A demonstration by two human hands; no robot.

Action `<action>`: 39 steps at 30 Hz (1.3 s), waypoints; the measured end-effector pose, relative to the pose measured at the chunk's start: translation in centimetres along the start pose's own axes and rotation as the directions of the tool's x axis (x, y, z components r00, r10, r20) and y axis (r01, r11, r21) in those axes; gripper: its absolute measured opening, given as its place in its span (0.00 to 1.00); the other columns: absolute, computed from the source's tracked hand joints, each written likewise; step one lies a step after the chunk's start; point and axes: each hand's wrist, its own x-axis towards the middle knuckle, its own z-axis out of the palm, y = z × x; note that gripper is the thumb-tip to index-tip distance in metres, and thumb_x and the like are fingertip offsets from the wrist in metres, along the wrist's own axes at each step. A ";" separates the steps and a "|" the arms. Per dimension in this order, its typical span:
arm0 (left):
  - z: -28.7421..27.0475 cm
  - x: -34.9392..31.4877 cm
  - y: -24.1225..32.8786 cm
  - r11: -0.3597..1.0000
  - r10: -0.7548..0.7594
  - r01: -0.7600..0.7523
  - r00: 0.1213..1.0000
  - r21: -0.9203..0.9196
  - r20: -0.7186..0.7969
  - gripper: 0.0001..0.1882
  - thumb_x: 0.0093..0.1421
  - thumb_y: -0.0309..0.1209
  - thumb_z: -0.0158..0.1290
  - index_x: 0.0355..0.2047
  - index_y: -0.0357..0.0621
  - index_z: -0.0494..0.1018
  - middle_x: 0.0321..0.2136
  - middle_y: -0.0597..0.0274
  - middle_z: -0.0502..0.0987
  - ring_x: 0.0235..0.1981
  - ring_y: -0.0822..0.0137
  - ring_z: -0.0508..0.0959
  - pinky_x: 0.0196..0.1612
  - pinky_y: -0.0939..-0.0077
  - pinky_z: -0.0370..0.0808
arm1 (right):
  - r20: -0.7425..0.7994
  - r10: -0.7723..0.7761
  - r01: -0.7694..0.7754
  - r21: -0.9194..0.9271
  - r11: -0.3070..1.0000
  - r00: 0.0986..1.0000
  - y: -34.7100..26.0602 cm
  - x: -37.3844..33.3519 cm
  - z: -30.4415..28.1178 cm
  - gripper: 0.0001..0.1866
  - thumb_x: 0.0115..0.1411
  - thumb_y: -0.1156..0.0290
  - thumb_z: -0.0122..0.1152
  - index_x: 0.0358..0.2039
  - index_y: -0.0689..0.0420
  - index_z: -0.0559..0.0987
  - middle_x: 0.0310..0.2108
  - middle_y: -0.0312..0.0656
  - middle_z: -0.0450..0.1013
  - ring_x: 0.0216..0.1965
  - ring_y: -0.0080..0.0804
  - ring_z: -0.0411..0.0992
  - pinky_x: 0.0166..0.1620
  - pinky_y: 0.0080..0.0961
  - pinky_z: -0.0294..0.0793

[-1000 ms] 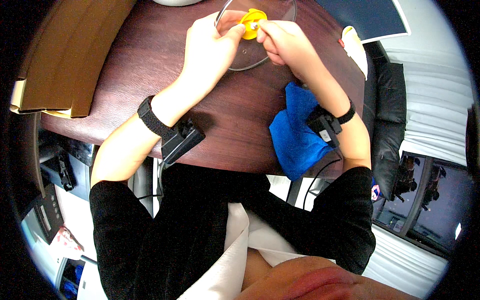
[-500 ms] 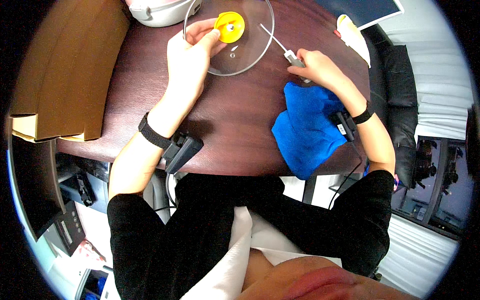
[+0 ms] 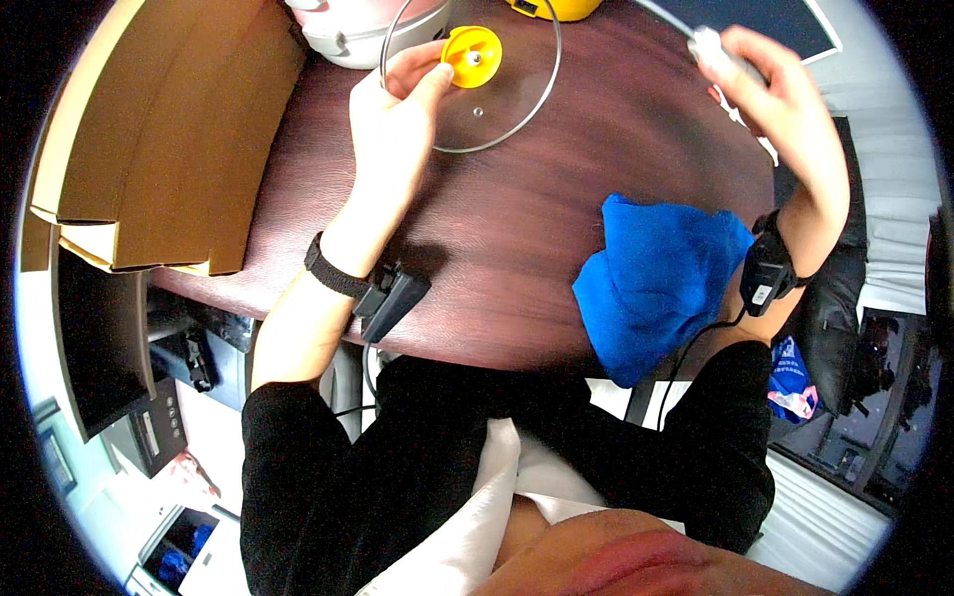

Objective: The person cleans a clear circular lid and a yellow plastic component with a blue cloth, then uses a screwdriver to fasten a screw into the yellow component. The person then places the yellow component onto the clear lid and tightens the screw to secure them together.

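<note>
With my left hand (image 3: 397, 119) closed, I pinch the yellow knob (image 3: 471, 57), which lies against a round clear glass lid (image 3: 497, 127) with a pale rim. A small metal screw shows at the knob's centre. Lid and knob are over the far part of the table. My right hand (image 3: 780, 89), slightly blurred, is raised at the far right, closed around the white and grey handle of a screwdriver (image 3: 714, 52). Its long thin shaft points up and left, away from the lid, and its tip is cut off by the picture's edge.
A crumpled blue cloth (image 3: 656, 283) lies at the table's near right edge. At the left stands a tall cardboard box (image 3: 189, 139). A pink and white appliance (image 3: 343, 40) and a yellow object (image 3: 566, 8) are at the back. The table (image 3: 497, 238) is dark reddish brown.
My right hand has carried the screwdriver up and right, away from the lid. My left hand still holds the knob. The yellow object at the back has come into view as the view shifted.
</note>
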 end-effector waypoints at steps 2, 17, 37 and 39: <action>-0.4 0.1 0.1 0.999 -0.019 0.020 0.999 0.037 -0.040 0.12 0.57 0.19 0.49 0.42 0.28 0.72 0.36 0.53 0.78 0.37 0.69 0.78 0.44 0.79 0.75 | -0.048 0.038 -0.035 0.054 0.998 0.998 -1.4 2.2 1.0 0.17 0.60 0.53 0.54 0.24 0.53 0.73 0.16 0.24 0.61 0.15 0.11 0.57 0.18 0.14 0.55; -0.9 0.5 -0.1 0.994 -0.106 0.105 0.994 -0.024 -0.030 0.14 0.59 0.22 0.47 0.45 0.27 0.69 0.41 0.48 0.75 0.41 0.60 0.78 0.47 0.65 0.76 | 0.124 -0.195 0.219 -0.224 0.950 0.973 0.7 2.3 4.1 0.11 0.52 0.65 0.63 0.28 0.58 0.76 0.22 0.46 0.71 0.23 0.37 0.70 0.28 0.26 0.68; -0.4 0.7 -0.4 0.986 -0.157 0.155 0.987 -0.060 -0.029 0.15 0.59 0.21 0.46 0.45 0.25 0.68 0.41 0.46 0.75 0.42 0.58 0.77 0.48 0.61 0.75 | -0.076 -0.332 0.249 -0.512 0.822 0.940 0.7 2.7 6.1 0.09 0.45 0.66 0.64 0.27 0.55 0.77 0.23 0.41 0.69 0.28 0.37 0.70 0.32 0.32 0.70; -0.7 0.6 -0.3 0.986 -0.159 0.157 0.986 -0.050 -0.045 0.15 0.59 0.21 0.45 0.45 0.24 0.67 0.41 0.45 0.75 0.42 0.57 0.77 0.48 0.61 0.75 | -0.052 -0.308 0.254 -0.448 0.857 0.950 -1.9 2.7 5.1 0.07 0.49 0.67 0.63 0.25 0.56 0.77 0.18 0.37 0.66 0.21 0.31 0.66 0.26 0.28 0.66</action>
